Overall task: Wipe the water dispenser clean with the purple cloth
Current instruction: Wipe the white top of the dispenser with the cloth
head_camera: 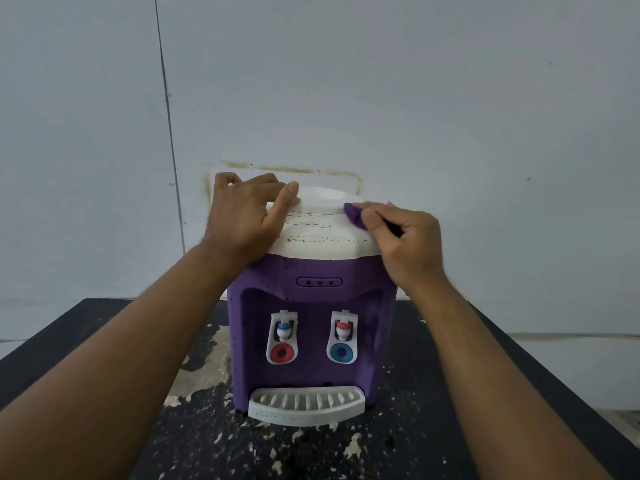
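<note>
My left hand (242,216) lies flat on the water dispenser (311,323); my right hand (405,244) pinches the purple cloth (354,214). Hard scrubbing might shift the dispenser, probably smearing the brown specks (322,239).

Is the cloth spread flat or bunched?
Bunched. The cloth is a small wad pinched in the right hand, pressed against the dispenser top.

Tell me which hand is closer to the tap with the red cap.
Right. The right hand sits on the dispenser's top right corner, above the red-capped tap; the left hand rests on the top left, farther off.
</note>
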`<state>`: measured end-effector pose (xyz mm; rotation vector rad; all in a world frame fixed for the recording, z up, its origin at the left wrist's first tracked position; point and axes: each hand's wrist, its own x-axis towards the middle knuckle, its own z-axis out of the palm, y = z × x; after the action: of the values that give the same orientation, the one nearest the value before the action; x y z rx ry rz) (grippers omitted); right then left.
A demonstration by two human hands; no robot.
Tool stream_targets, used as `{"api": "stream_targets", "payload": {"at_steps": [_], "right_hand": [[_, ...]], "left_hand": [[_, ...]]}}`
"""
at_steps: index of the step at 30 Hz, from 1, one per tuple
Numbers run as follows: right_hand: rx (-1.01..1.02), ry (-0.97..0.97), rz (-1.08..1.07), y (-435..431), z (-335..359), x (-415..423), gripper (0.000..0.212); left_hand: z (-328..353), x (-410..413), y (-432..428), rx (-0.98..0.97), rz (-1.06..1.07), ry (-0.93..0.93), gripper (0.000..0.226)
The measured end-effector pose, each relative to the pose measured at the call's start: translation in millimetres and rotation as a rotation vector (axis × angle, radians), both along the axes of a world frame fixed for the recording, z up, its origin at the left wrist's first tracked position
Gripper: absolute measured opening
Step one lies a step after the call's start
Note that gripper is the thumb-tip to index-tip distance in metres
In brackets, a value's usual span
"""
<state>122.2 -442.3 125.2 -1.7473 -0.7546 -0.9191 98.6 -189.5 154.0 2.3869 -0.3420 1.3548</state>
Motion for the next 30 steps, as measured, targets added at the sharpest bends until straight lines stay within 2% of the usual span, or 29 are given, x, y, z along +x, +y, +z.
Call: {"api": "stream_targets", "payload": {"at_steps": [2, 6, 8, 11, 13, 18, 20, 23, 25, 28, 30], "right_hand": [[-0.068, -0.101, 0.012, 6.8, -8.0, -7.7, 0.026], [-0.081, -0.288, 0.045, -8.2, -40.3, -8.6, 0.024], [-0.016, -0.249, 0.025, -19.4, -46.6, -3.1, 0.023], [0.151, -0.01, -0.042, -25.7, -29.7, 2.1, 0.027], [0.129, 0.039, -0.097, -21.6, -10.7, 4.3, 0.023], [-0.121, -0.123, -0.036, 19.4, -0.3, -12.8, 0.023], [-0.128, -0.218, 0.036, 21.0, -12.1, -15.1, 0.025], [-0.035, -0.287, 0.069, 3.3, -28.7, -6.3, 0.024], [0.042, -0.262, 0.016, -7.4, -35.2, 0.9, 0.023], [0.169, -0.05, -0.08, -15.3, -24.0, 11.5, 0.025], [0.124, 0.048, -0.104, -14.7, -4.7, 18.5, 0.024]], "left_hand": [[0.2, -0.2, 0.6, -0.001, -0.003, 0.004, 0.059], [-0.2, -0.3, -0.1, 0.003, -0.004, 0.003, 0.058], [0.0, -0.3, -0.5, 0.004, -0.008, 0.006, 0.06], [0.0, 0.1, -0.6, 0.006, -0.006, 0.004, 0.063], [-0.5, 0.8, -0.6, 0.003, -0.009, -0.003, 0.063], [-0.5, 1.6, 0.1, -0.008, -0.024, -0.005, 0.06], [-0.6, 1.3, 1.2, -0.002, -0.023, 0.008, 0.061], [0.3, 0.4, 1.3, 0.003, -0.017, 0.025, 0.063], [1.1, -0.3, 0.1, -0.006, -0.023, 0.029, 0.062], [1.2, -1.0, -1.0, -0.038, -0.051, 0.027, 0.061], [0.6, -0.9, -0.7, -0.043, -0.063, 0.027, 0.065]]}}
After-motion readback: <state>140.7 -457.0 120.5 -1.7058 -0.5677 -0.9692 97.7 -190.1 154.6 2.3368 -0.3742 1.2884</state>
